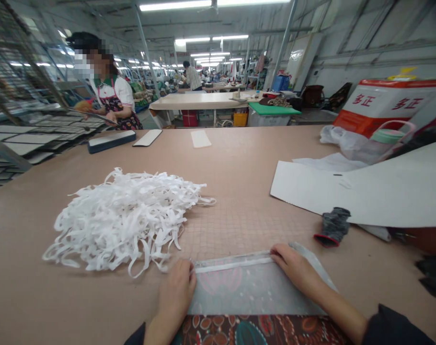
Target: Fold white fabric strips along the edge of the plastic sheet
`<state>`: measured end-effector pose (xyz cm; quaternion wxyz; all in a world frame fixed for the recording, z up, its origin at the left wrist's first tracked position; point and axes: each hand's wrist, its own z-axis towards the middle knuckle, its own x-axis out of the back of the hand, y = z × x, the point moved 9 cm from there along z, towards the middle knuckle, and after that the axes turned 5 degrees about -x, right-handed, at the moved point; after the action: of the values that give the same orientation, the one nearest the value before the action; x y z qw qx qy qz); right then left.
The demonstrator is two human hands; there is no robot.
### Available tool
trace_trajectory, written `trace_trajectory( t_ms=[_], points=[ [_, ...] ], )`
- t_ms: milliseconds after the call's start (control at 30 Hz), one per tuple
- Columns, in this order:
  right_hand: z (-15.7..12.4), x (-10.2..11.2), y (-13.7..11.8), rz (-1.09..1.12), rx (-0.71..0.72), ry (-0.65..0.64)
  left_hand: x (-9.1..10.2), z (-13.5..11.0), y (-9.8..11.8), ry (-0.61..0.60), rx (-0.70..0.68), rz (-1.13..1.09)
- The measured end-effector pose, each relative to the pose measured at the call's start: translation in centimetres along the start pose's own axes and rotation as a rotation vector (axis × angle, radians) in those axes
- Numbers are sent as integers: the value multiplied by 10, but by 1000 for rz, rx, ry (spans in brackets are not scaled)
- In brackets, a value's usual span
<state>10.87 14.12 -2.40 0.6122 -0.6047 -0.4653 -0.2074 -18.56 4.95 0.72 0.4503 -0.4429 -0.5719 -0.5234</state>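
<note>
A thin grey translucent sheet [254, 287] lies at the near edge of the table, with a white strip [232, 265] along its far edge. My left hand [177, 292] rests on the strip's left end, fingers curled down onto it. My right hand [293, 268] presses the strip's right end with fingers laid flat and close together. A big heap of white elastic strips [124, 218] lies just left of and beyond my left hand.
White card sheets [365, 191] lie at the right with a dark rolled glove [333, 225] on their near edge. A plastic bag [350, 143], a red-and-white box [383, 103] and a person in an apron [112, 98] are further back.
</note>
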Motion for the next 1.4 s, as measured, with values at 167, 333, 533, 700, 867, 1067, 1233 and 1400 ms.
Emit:
trace_trajectory(
  t_ms=[167,333,533,700,867,1067,1233,1400],
  points=[
    [-1,6,-8,-21,-18,12,-5,-8,39,-1,-372,312],
    [0,14,-16,-28,-24,25,-16,-14,58,0,-547,513],
    [1,16,-14,-67,-49,28,-15,-5,67,-74,-650,475],
    [1,10,-18,-196,-37,50,-18,16,109,-206,-632,386],
    [-3,21,-11,-239,-55,104,-33,21,195,-129,-815,212],
    [-8,52,49,81,-166,104,-49,27,209,-83,-818,227],
    [-9,65,83,117,-253,191,-56,29,202,-18,-831,265],
    [-10,69,78,89,-252,247,-66,29,200,36,-847,291]
  ],
)
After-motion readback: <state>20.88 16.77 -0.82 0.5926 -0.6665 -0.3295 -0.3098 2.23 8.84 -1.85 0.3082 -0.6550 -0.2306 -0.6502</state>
